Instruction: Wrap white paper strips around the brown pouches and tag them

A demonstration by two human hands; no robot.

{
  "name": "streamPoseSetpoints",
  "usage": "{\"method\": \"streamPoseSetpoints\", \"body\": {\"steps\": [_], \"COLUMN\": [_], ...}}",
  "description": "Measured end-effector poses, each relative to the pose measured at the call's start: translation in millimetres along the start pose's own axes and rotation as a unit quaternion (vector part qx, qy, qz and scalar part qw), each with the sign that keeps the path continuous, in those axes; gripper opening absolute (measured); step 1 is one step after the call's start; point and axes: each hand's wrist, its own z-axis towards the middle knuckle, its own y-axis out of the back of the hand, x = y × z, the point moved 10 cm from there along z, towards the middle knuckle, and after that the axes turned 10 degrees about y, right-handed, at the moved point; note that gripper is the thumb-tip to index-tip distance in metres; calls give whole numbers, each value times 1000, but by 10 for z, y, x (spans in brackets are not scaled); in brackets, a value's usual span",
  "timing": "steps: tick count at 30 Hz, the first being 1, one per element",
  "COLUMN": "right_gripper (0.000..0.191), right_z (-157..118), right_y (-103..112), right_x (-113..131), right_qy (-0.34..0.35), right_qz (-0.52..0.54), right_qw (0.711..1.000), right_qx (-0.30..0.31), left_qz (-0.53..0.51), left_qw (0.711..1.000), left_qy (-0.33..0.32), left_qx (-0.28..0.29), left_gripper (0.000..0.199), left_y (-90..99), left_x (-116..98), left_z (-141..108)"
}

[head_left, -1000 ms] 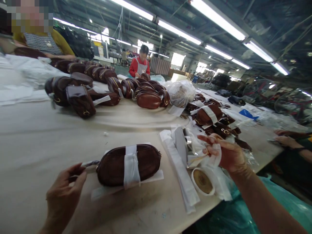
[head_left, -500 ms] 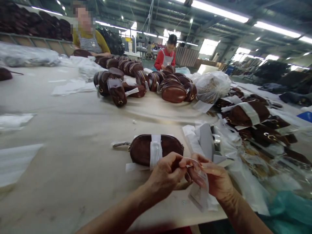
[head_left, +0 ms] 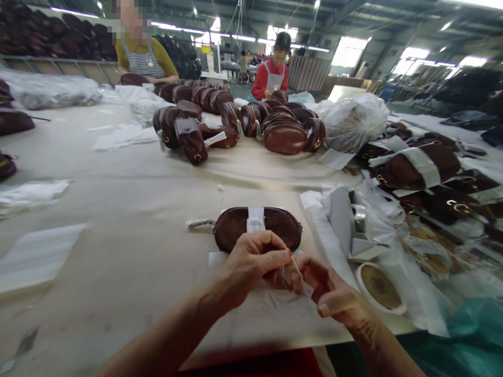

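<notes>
Pouch (head_left: 231,230) of brown colour lies on the bench (head_left: 157,235), at eleven o'clock from the two hands. A white band (head_left: 256,215) crosses its middle, and a wrapped strap (head_left: 201,224) points from its end toward nine o'clock. The left hand (head_left: 251,262) covers a part of the lower edge in this view; whether it touches there, one cannot tell. Its fingers are pinched together upon the end of a thin pale strip (head_left: 296,265). The strip slants toward four o'clock, to the right hand (head_left: 334,296), whose fingers are half curled, with the thumb standing apart; whether they grip something, one cannot tell. At three o'clock from the hands is a tape roll (head_left: 380,288), and between one and two o'clock a grey box (head_left: 341,220). Further off, near two o'clock, lies a banded bag (head_left: 412,167) upon a pile. At twelve o'clock more pouches (head_left: 285,137) are gathered, and behind them a person in red sleeves (head_left: 261,81) holds a brown item.
</notes>
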Motion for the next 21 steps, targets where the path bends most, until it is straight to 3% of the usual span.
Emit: {"method": "streamPoseSetpoints", "body": {"steps": [4,8,13,17,21], "right_gripper": [48,45,45,41,37], "right_z": [-15,13,40,8,-58], "right_y": [-5,-70,-46,57,191], "right_x": [-77,-22,84,131,108], "right_qy": [-3,29,90,146,147], "right_qz": [-91,-159,-250,-262,-246], "right_qw": [996,987,962,947,945], "right_qx": [-11,-13,-63,-115,-158], "left_qz": [19,21,15,30,91], "left_qw": [1000,1000,1000,999,995], "left_qy": [-3,4,-2,-4,-9], "left_qx": [-17,-18,-11,-23,-44], "left_gripper": [19,20,22,26,28], "left_y": [33,31,23,52,100], "left_x": [-26,-3,-9,2,47], "left_z": [-25,-47,-51,-42,-38]}}
